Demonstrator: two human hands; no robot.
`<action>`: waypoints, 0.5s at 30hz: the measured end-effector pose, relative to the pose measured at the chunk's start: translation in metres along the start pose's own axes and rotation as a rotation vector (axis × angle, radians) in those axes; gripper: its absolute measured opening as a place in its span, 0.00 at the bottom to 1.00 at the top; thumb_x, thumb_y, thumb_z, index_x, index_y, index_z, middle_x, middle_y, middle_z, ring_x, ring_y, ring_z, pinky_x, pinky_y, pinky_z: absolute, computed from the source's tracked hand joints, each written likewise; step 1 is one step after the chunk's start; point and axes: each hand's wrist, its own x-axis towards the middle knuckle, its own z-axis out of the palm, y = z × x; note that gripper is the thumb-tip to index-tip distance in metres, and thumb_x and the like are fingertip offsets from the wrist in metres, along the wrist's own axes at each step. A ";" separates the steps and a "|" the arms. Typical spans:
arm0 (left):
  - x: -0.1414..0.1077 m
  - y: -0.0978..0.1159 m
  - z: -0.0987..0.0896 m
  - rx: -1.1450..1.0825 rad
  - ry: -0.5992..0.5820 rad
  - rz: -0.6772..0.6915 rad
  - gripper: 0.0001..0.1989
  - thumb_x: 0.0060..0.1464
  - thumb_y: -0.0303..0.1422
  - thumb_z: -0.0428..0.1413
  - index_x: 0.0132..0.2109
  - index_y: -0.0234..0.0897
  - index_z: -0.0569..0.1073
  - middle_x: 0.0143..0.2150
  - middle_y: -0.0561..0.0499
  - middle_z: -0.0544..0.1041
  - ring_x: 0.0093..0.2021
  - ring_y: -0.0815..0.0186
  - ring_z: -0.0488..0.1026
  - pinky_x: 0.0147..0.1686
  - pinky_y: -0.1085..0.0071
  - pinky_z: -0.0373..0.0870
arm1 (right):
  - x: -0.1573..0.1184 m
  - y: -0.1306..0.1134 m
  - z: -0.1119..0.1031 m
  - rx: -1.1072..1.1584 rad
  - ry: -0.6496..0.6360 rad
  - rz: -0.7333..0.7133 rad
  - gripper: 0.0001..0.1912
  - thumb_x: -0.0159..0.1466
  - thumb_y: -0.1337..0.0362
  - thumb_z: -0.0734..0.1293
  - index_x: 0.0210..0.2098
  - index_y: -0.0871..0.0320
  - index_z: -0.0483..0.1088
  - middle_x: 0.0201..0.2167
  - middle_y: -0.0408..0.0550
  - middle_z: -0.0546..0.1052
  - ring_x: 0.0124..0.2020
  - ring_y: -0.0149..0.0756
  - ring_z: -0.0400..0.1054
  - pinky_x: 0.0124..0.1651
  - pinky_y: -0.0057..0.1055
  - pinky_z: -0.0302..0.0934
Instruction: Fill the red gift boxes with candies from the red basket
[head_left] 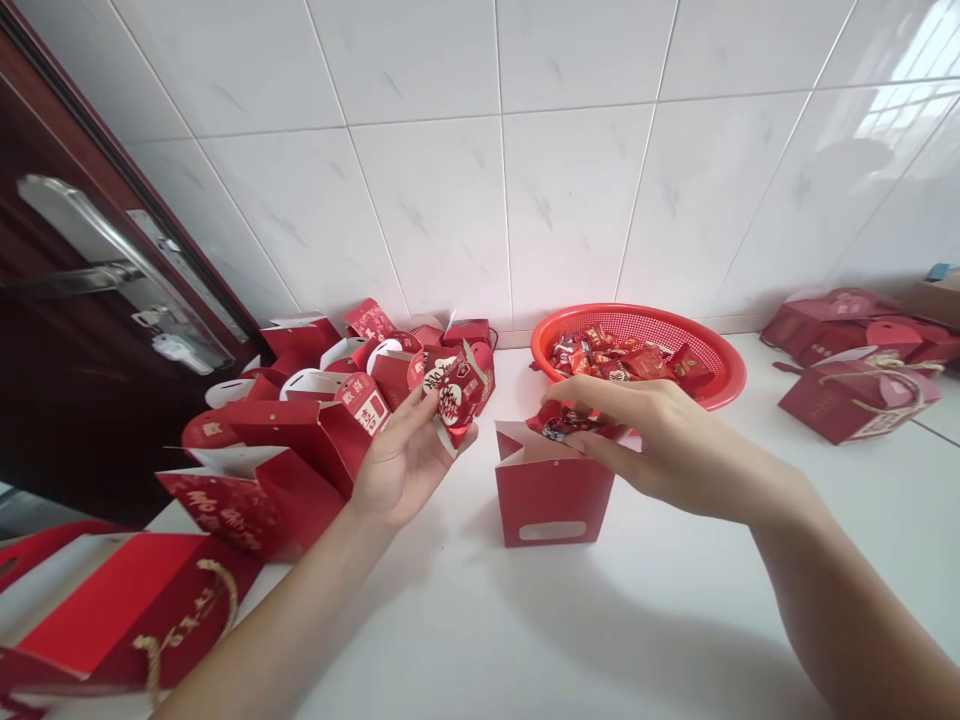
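An open-topped red gift box [551,500] with a pale oval window stands upright on the white table, between my two hands. Over its opening, my right hand [660,430] pinches red wrapped candies [559,422] between thumb and fingers. To the left of the box, my left hand [409,455] is closed around several red wrapped candies [454,392] with white and gold print. Behind the right hand sits a red plastic basket [726,365] holding a heap of similar candies [600,352].
Several red paper boxes [289,500], many with open tops, crowd the left side. A larger box with rope handles [157,610] lies at the near left. More red boxes [859,400] stand at the far right. A tiled wall [570,200] backs the table; a dark door [82,330] is at left.
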 end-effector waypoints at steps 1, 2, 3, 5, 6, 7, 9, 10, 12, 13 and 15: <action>-0.003 0.000 0.001 0.017 -0.032 0.011 0.06 0.54 0.27 0.65 0.41 0.36 0.80 0.38 0.50 0.83 0.34 0.68 0.79 0.35 0.74 0.80 | 0.000 0.000 0.000 0.000 -0.009 0.013 0.09 0.68 0.69 0.62 0.46 0.53 0.68 0.30 0.42 0.78 0.27 0.32 0.70 0.28 0.27 0.54; -0.006 -0.001 0.003 0.033 -0.060 0.022 0.09 0.52 0.27 0.68 0.41 0.37 0.81 0.39 0.52 0.83 0.36 0.68 0.80 0.36 0.75 0.80 | 0.000 0.000 0.001 0.001 -0.017 0.029 0.07 0.68 0.68 0.63 0.45 0.53 0.67 0.29 0.41 0.77 0.26 0.32 0.69 0.27 0.26 0.53; -0.008 -0.002 0.004 0.050 -0.082 0.029 0.11 0.50 0.28 0.70 0.42 0.39 0.81 0.39 0.53 0.83 0.37 0.68 0.80 0.38 0.75 0.80 | 0.000 0.000 0.001 0.002 -0.023 0.045 0.06 0.67 0.67 0.64 0.44 0.53 0.66 0.28 0.40 0.76 0.25 0.31 0.68 0.26 0.26 0.52; -0.012 -0.005 0.006 0.087 -0.112 0.041 0.15 0.47 0.29 0.72 0.43 0.41 0.81 0.40 0.55 0.84 0.38 0.68 0.80 0.40 0.74 0.80 | -0.001 0.001 0.002 0.002 -0.030 0.055 0.05 0.67 0.67 0.65 0.42 0.54 0.65 0.26 0.39 0.75 0.23 0.30 0.66 0.25 0.25 0.51; -0.013 -0.006 0.006 0.106 -0.120 0.045 0.16 0.46 0.30 0.72 0.44 0.41 0.81 0.40 0.55 0.84 0.38 0.68 0.81 0.41 0.74 0.80 | 0.000 0.001 0.002 0.001 -0.032 0.047 0.04 0.67 0.67 0.65 0.42 0.54 0.66 0.25 0.39 0.74 0.23 0.30 0.65 0.26 0.25 0.51; -0.014 -0.007 0.007 0.125 -0.126 0.048 0.17 0.46 0.31 0.73 0.44 0.41 0.81 0.40 0.55 0.84 0.38 0.68 0.81 0.41 0.73 0.80 | 0.000 0.001 0.002 -0.002 -0.031 0.031 0.03 0.67 0.68 0.64 0.41 0.54 0.67 0.25 0.39 0.74 0.23 0.29 0.65 0.26 0.26 0.51; -0.017 -0.008 0.007 0.155 -0.132 0.049 0.18 0.46 0.32 0.73 0.45 0.41 0.80 0.40 0.53 0.84 0.38 0.67 0.81 0.42 0.72 0.80 | 0.001 0.001 0.003 -0.012 -0.011 -0.006 0.06 0.68 0.69 0.62 0.41 0.55 0.70 0.26 0.41 0.75 0.24 0.30 0.65 0.27 0.26 0.52; -0.017 -0.009 0.008 0.163 -0.130 0.048 0.19 0.46 0.32 0.73 0.45 0.40 0.80 0.40 0.53 0.85 0.39 0.66 0.81 0.42 0.72 0.80 | 0.001 0.002 0.003 -0.020 0.007 -0.021 0.08 0.68 0.70 0.61 0.41 0.55 0.71 0.27 0.42 0.75 0.25 0.30 0.65 0.28 0.27 0.52; -0.019 -0.009 0.008 0.171 -0.123 0.039 0.20 0.45 0.31 0.73 0.46 0.41 0.80 0.41 0.52 0.85 0.40 0.65 0.82 0.42 0.71 0.80 | 0.002 0.002 0.004 -0.033 0.035 -0.046 0.11 0.68 0.72 0.60 0.42 0.56 0.73 0.29 0.44 0.76 0.27 0.31 0.66 0.29 0.27 0.52; -0.019 -0.009 0.008 0.175 -0.122 0.034 0.21 0.45 0.31 0.74 0.47 0.41 0.80 0.41 0.52 0.85 0.40 0.65 0.82 0.42 0.71 0.80 | 0.002 0.002 0.005 -0.037 0.034 -0.063 0.13 0.68 0.73 0.59 0.43 0.56 0.74 0.30 0.45 0.76 0.27 0.31 0.66 0.30 0.27 0.52; -0.020 -0.010 0.008 0.180 -0.129 0.029 0.21 0.44 0.31 0.74 0.47 0.42 0.80 0.41 0.52 0.85 0.38 0.65 0.82 0.42 0.71 0.80 | 0.003 0.003 0.006 -0.052 0.009 -0.092 0.16 0.67 0.75 0.58 0.44 0.56 0.75 0.30 0.45 0.76 0.28 0.31 0.65 0.31 0.28 0.53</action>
